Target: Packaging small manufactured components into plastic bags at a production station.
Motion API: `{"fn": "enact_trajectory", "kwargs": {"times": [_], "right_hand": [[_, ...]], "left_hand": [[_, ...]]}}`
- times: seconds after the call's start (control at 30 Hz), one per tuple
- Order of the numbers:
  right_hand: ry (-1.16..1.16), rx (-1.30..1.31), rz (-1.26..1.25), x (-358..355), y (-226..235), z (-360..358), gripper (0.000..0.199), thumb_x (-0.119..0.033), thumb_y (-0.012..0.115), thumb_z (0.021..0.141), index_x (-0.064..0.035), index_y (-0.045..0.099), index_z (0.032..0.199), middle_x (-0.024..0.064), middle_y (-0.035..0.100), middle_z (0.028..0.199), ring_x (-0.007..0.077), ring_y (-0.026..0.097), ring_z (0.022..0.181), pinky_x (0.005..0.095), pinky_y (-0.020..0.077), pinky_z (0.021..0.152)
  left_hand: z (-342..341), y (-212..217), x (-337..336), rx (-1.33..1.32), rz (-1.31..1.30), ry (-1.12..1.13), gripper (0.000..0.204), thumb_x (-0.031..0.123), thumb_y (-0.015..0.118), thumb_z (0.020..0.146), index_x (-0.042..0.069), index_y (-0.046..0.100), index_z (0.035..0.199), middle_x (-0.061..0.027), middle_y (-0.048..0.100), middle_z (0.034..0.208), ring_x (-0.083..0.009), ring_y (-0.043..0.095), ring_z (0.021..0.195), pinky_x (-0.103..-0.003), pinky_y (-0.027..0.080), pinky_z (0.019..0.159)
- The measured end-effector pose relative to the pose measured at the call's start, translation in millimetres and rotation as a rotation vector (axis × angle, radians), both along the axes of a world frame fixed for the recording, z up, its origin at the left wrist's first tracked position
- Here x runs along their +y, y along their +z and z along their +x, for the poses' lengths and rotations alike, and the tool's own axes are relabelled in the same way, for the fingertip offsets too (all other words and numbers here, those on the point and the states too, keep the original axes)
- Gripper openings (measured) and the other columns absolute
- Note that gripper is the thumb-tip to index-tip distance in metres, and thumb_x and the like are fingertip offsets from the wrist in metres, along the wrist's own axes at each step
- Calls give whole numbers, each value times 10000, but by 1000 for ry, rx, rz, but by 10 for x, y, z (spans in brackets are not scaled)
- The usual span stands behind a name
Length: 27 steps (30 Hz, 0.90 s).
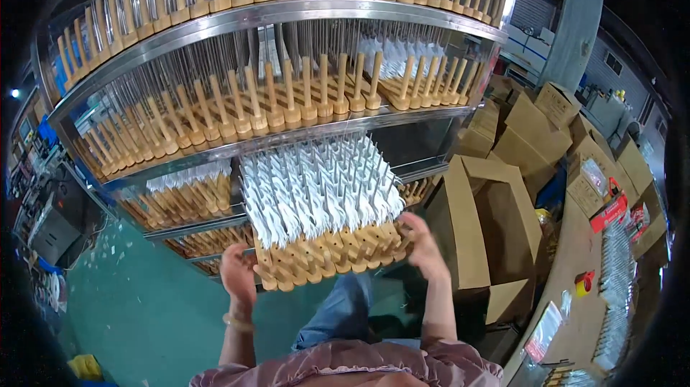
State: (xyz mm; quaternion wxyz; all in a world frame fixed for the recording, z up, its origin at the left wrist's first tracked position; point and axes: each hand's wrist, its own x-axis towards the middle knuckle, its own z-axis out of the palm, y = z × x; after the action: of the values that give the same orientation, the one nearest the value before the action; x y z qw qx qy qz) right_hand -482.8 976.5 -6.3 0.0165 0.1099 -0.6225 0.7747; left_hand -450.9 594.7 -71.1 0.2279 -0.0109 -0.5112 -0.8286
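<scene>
In front of me a block of wooden-handled pieces (327, 252), packed in rows, sticks out of a metal rack. White ruffled material (313, 189) covers its far part, with thin metal rods standing up through it. My left hand (239, 275) is curled against the block's left end, its fingertips partly hidden. At the right end, my right hand (424, 247) grips with thumb and bent fingers. The block is between both hands, above the floor and my leg, its far side reaching into the rack. What lies under it is hidden.
The metal rack (302, 10) carries more rows of wooden handles (309, 92) on shelves above and beside the block. Open cardboard boxes (460, 222) stand to the right. Farther right, a table (578, 315) bears a long row of silvery pieces (614, 293).
</scene>
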Motion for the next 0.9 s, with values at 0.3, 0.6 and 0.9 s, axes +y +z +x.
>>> {"fn": "enact_trajectory", "kwargs": {"times": [0.3,0.6,0.9], "right_hand": [[143,-200,-254,-108,-641,-1611,424,-305,432,934,-44,469,1266,85,570,1171,211,540,1071,339,421,931],[172,351,236,-201,-1342,-1268,422,-279,510,903,-52,485,1257,81,585,1160,198,572,1012,317,421,931],[108,210,247,-154,-1918,-328,421,-272,496,911,-53,464,1270,82,566,1183,194,555,1035,316,412,939]], "left_hand": [[-906,339,305,-240,511,-497,618,551,409,902,93,440,1315,-98,499,1294,-289,493,1140,-436,365,1008],[-870,100,287,-419,548,-548,736,647,402,859,92,408,1341,-85,485,1315,-290,483,1155,-418,366,1002],[135,251,552,-341,675,-703,614,543,440,892,65,478,1276,-100,515,1277,-282,529,1075,-430,406,953]]}}
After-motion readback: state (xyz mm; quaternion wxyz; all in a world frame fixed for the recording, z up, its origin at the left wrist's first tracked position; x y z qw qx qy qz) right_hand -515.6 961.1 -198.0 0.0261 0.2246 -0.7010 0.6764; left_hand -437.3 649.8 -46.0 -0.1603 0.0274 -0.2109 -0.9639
